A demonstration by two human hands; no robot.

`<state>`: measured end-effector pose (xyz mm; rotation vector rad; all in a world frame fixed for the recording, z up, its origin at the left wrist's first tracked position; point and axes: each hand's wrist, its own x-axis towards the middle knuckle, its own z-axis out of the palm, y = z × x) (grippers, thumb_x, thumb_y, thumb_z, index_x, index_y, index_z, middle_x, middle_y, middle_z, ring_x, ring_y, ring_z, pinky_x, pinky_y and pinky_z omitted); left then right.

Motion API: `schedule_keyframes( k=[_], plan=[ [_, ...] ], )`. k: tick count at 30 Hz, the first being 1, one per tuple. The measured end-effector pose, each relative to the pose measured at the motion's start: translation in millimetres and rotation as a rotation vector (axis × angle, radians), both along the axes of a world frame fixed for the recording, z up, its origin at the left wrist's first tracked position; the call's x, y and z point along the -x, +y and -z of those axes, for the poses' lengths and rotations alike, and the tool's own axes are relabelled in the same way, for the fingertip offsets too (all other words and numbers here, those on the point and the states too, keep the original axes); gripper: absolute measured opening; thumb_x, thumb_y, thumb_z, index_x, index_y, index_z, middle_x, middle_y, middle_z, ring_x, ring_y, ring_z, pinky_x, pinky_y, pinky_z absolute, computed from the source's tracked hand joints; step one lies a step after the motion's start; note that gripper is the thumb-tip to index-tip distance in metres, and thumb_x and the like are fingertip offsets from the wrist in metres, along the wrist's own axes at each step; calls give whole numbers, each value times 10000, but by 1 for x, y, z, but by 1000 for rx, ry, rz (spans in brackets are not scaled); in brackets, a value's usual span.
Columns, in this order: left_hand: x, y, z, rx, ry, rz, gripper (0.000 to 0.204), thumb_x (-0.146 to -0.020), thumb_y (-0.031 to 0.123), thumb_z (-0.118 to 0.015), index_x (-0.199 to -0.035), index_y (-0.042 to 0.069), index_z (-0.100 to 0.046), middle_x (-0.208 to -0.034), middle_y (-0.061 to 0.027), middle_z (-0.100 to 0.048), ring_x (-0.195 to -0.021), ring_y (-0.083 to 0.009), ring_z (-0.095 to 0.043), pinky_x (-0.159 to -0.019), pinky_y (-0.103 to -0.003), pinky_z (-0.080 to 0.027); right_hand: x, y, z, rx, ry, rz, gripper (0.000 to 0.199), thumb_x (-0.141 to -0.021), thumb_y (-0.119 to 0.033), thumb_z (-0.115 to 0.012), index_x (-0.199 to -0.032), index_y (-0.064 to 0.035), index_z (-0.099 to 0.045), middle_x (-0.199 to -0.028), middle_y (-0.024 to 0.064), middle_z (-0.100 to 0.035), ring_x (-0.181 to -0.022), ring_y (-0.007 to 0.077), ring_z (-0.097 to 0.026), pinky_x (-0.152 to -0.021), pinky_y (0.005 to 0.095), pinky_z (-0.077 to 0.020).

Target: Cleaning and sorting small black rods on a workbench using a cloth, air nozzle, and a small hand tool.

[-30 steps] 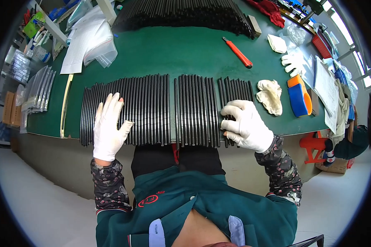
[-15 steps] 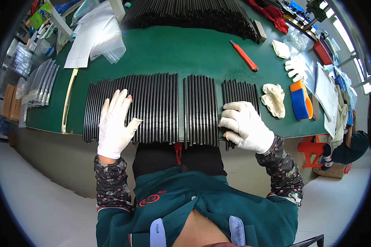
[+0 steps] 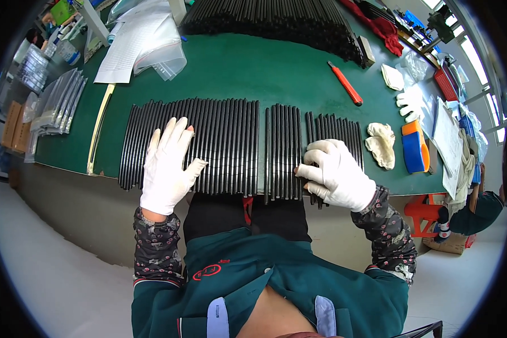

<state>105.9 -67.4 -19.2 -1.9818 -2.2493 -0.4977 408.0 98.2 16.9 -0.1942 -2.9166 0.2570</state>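
Slim black rods lie side by side along the near edge of the green table in three groups. My left hand, in a white glove with bare fingertips showing, rests flat and spread on the wide left group. A narrow gap parts that from the middle group. Over the right group my right hand, also gloved, is bent with curled fingers. One black rod stands a little apart under those fingers, between the middle and right groups; its middle is hidden by the glove.
A big pile of black rods fills the far side. A red utility knife lies ahead. Off-white crumpled cloth, a blue-and-orange roll and a white glove are on the right. Papers and plastic bags are at left.
My right hand has shifted left relative to the table, and one rod now stands apart from the right group. My left hand stays on its rods. The whole view has shifted slightly.
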Motion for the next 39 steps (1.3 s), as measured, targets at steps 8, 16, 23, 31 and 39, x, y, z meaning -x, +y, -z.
schedule_keyframes(
  k=[8,16,23,31,39],
  plan=[
    [-3,1,-3,-1,-54,-14,620,-796,259,-723,-1329,25,-508,-1435,-145,-461,-1367,-313,-392,-1142,-485,-275,10,1,-2,60,-17,-7,393,-662,-231,-753,-1011,-121,-609,-1089,65,-553,-1128,292,-512,-949,452,-405],
    [-3,2,-3,5,-61,-25,622,-773,301,-719,-1288,5,-532,-1415,-159,-469,-1358,-320,-389,-1140,-492,-261,21,2,-5,41,-65,-65,418,-675,-244,-753,-1046,-126,-602,-1102,64,-555,-1144,293,-507,-962,456,-396],
    [-1,1,-4,10,-71,-13,622,-787,317,-710,-1288,-2,-527,-1413,-173,-465,-1357,-331,-385,-1139,-500,-258,33,1,-6,31,-126,-62,408,-674,-246,-753,-1030,-121,-598,-1103,68,-553,-1146,297,-506,-954,456,-399],
    [-3,1,-6,5,-84,-7,619,-799,334,-699,-1288,-4,-526,-1409,-157,-467,-1364,-322,-371,-1138,-498,-260,49,1,-8,44,-54,-91,403,-689,-276,-756,-1039,-126,-621,-1031,58,-579,-1097,269,-525,-913,427,-420],
    [-3,1,-6,11,-87,-3,633,-800,349,-710,-1288,-10,-528,-1409,-165,-462,-1367,-324,-366,-1139,-501,-258,66,0,-9,27,-48,-152,429,-666,-294,-761,-1031,-114,-626,-979,58,-574,-1071,273,-537,-897,428,-425]
  ],
)
